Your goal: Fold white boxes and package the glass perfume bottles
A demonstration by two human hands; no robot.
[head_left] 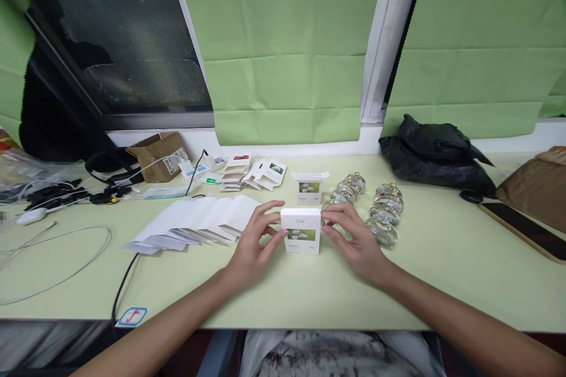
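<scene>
A small white box [301,231] with a green flower picture stands on the pale green table [442,271] in front of me. My left hand [254,244] grips its left side with fingers and thumb. My right hand [354,241] holds its right side. Behind it stands a second, open white box [309,188] of the same kind. Two rows of several clear glass bottles [384,212] with gold tops lie just right of my right hand. A fan of flat white folded cartons [198,221] lies left of my left hand.
Small printed cards [254,172] lie behind the cartons. A torn brown box [160,155], black cables and a white cord [57,259] crowd the left. A black bag [435,156], a phone [524,230] and a brown parcel [537,185] sit at the right.
</scene>
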